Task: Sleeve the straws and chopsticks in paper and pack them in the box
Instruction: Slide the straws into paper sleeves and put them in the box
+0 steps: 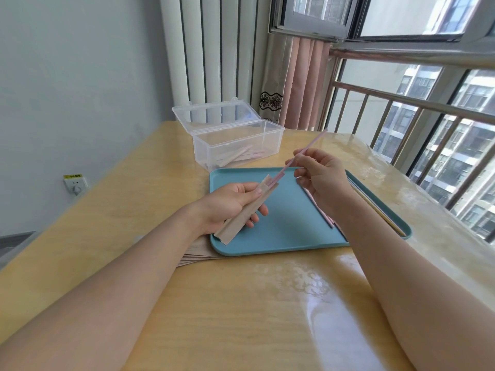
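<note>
- left hand [227, 203] gripped a brown paper sleeve [242, 214] over the blue tray [281, 234]
- right hand [320, 176] pinched a pink straw [308, 149], its low end poking into the sleeve's mouth
- clear box [235, 141] sat open at 12 o'clock on the desk [241, 303], a few sleeved pieces inside

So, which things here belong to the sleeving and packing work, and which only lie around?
Belong to the job:
pink straw in the right hand
paper sleeve in the left hand
spare sleeves
blue tray
chopsticks
clear box

Just lying about:
wall socket
curtain
</note>
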Demonstrator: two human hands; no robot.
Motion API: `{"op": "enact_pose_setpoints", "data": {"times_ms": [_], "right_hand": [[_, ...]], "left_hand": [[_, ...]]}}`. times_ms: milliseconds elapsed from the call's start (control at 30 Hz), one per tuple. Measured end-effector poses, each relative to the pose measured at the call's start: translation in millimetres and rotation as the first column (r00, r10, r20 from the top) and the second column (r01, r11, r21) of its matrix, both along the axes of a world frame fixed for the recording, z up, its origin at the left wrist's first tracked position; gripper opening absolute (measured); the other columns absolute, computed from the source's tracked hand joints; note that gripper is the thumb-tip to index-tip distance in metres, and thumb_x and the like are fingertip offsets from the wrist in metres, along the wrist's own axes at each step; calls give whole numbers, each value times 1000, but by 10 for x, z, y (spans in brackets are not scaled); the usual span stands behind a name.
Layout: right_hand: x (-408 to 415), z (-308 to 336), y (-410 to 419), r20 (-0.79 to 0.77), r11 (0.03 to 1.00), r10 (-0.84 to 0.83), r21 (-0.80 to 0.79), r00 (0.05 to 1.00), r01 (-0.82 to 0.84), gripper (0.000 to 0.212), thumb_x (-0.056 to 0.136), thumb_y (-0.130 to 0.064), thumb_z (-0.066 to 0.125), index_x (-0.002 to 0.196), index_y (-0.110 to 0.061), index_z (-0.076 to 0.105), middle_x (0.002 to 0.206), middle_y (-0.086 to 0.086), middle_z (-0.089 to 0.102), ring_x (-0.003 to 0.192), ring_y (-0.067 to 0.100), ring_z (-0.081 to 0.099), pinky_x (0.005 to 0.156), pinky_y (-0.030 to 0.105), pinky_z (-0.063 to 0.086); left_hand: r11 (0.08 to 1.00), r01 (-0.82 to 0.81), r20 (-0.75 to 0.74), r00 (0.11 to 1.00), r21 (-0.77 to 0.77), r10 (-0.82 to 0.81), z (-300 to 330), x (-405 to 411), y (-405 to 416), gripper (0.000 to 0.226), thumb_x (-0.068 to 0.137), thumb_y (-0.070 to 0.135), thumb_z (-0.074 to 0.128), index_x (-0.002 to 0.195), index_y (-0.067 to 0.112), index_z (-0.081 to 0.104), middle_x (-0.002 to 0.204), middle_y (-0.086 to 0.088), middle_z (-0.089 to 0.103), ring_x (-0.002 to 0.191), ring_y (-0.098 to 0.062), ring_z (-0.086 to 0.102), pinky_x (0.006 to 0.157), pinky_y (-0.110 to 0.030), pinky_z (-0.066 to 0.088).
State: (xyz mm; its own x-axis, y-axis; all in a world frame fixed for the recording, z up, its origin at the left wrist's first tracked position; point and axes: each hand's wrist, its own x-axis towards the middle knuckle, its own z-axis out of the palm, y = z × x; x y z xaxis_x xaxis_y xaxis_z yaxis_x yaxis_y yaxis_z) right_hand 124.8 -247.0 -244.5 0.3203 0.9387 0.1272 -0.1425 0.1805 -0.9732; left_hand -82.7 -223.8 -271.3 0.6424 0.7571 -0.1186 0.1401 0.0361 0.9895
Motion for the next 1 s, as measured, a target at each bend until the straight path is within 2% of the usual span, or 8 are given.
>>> {"op": "enact_pose_setpoints", "data": {"times_ms": [133, 267, 333, 433, 500, 633, 767, 1000], "right_hand": [[-37, -53, 5, 21, 992, 71, -101, 997, -69, 9, 92, 0, 64, 95, -6, 71, 87, 11, 73, 59, 14, 57, 52, 20, 47], [-73, -135, 2, 22, 967, 165, -201, 986, -157, 11, 93, -7, 65, 100, -11, 72, 100, 11, 72, 71, 16, 62, 63, 26, 49], [-76, -146, 25, 2, 984, 106, -144, 994, -105, 26, 92, -8, 68, 116, -14, 63, 101, 11, 75, 76, 19, 65, 64, 28, 50], [9, -121, 59, 118, 998, -64, 8, 991, 63, 61, 91, -8, 72, 140, -24, 40, 105, 9, 75, 80, 19, 69, 65, 29, 53], [47, -113, 71, 188, 993, -115, 49, 975, 107, 54, 94, -8, 68, 143, -18, 45, 108, 6, 74, 85, 17, 71, 69, 30, 54], [12, -142, 51, 284, 998, -57, 29, 957, 50, 27, 99, -12, 61, 126, -12, 66, 107, 6, 75, 86, 16, 69, 72, 30, 55], [-77, -161, 15, 356, 1000, -10, 14, 935, 5, 23, 100, -13, 60, 120, -10, 70, 98, 6, 75, 81, 13, 69, 72, 29, 59], [-160, -182, -2, 558, 999, 14, 21, 830, -31, 22, 98, -16, 63, 116, -9, 73, 95, 6, 76, 75, 11, 67, 68, 27, 59]], "left_hand": [[1000, -27, 3, 1000, -1, 27, -1, 11, -9, 31, 107, 27, 43, 128, 14, 62, 82, -6, 68, 59, -12, 58, 58, -25, 53], [999, -39, -14, 999, -9, 39, 7, 15, -7, 36, 108, 27, 41, 119, 7, 68, 79, -5, 66, 59, -12, 57, 54, -23, 51], [999, -39, -24, 999, -12, 39, 11, 11, -7, 36, 108, 27, 41, 117, 5, 68, 78, -4, 66, 59, -12, 57, 53, -23, 50], [1000, -30, -38, 999, -1, 30, 22, 8, -16, 37, 108, 27, 40, 117, 5, 68, 79, -4, 66, 59, -11, 56, 53, -22, 50], [1000, -24, -42, 999, 8, 24, 28, 6, -22, 37, 108, 27, 40, 118, 5, 68, 79, -3, 66, 59, -11, 56, 54, -22, 50], [999, -34, -16, 999, -14, 34, 26, 0, -15, 37, 108, 27, 40, 118, 6, 68, 79, -3, 66, 60, -11, 56, 54, -23, 51], [998, -62, 7, 998, -31, 62, 33, -5, -5, 36, 108, 27, 40, 119, 7, 68, 77, -2, 65, 59, -11, 56, 54, -23, 51], [996, -81, 27, 996, -34, 81, 44, 1, 5, 35, 108, 26, 40, 119, 6, 67, 77, -3, 66, 59, -12, 56, 53, -22, 51]]}}
